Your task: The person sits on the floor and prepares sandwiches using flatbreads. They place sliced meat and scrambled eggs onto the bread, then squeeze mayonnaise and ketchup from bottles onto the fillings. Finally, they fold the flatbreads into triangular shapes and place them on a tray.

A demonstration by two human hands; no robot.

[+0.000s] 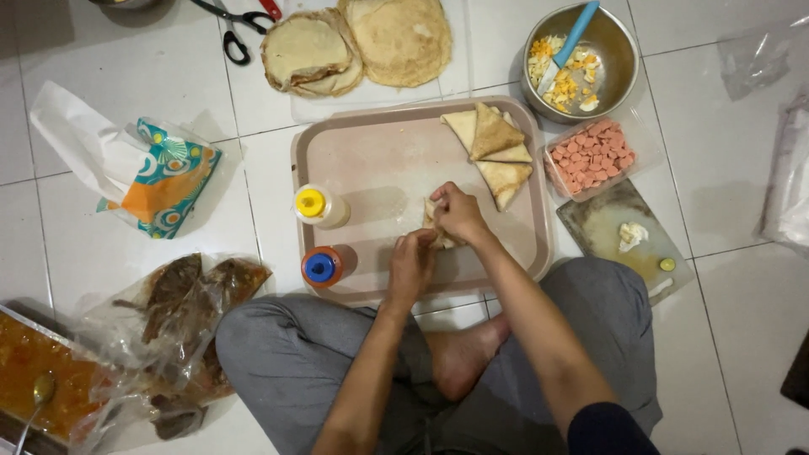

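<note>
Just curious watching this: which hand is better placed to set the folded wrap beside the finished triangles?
Probably the right hand: it grips the pale folded wrap from the side nearer the tan folded triangles; the left hand sits farther away.

On the white tile floor, a tissue pack patterned in orange, teal and white lies left of the tray, a white sheet pulled from its top. Two squeeze bottles stand at the tray's left edge: one with a yellow cap, one orange with a blue cap. A crumpled clear plastic bag with brown contents lies at lower left. A clear plastic tub of pink sausage slices sits right of the tray. More clear plastic wrap lies at the far right edge.
</note>
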